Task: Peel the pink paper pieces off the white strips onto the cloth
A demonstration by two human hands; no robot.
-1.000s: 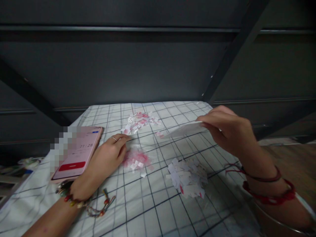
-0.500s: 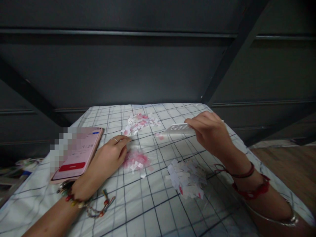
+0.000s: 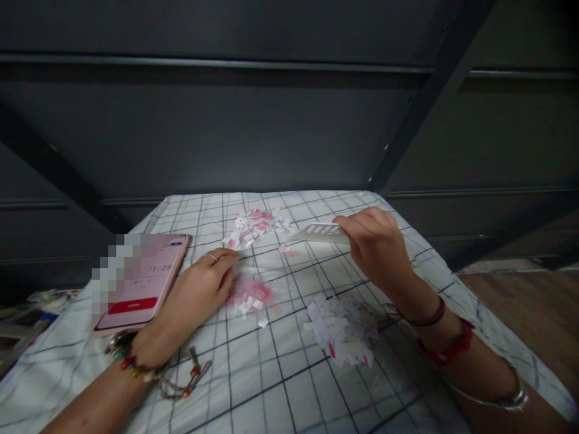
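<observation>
My right hand is closed on the end of a flat white piece with a row of slots, seemingly plastic. Its far edge is tilted low over the cloth, close to a few loose pink scraps. Resting on the checked cloth, my left hand holds nothing I can see, its fingers loosely bent and partly hidden. Beside it lies a pink heap with some white bits on top. Farther back is a mixed pile of pink and white paper scraps. A mostly white paper pile sits nearer my right wrist.
A phone in a pink case, its screen lit, lies left of my left hand. The white checked cloth covers the surface up to a dark panelled wall. Wooden floor shows at the right.
My right hand has moved a little left with the slotted white piece. The loose pink scraps have shifted slightly left too. My left hand stays in place.
</observation>
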